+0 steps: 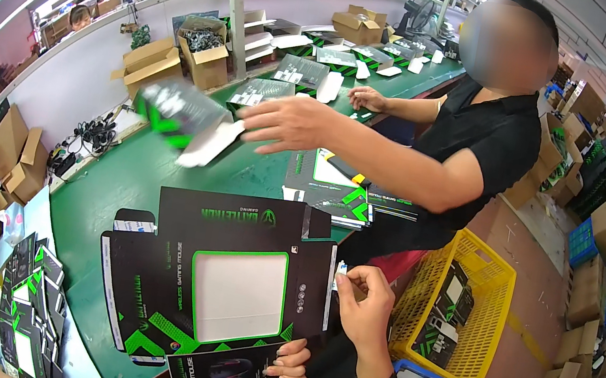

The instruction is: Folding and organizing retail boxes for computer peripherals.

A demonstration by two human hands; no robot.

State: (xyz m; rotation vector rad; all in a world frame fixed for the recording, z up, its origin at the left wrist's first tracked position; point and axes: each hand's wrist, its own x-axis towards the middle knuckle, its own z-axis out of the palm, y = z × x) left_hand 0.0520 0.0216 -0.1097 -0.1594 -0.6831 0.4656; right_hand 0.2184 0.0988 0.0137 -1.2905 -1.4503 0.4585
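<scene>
Low in the frame, the left hand (287, 364) pinches a flat black-and-green carton (223, 280) while the right hand (364, 305) grips its edge flap — the co-worker's arm (357, 154) reaching across above could knock it askew.

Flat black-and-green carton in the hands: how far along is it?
Done: folded boxes lie further up the green bench. In hand: the flat carton is unfolded, gripped by the left hand at its lower edge and the right hand at its side flap. Left: every flap, plus flat blanks stacked at left.
</scene>
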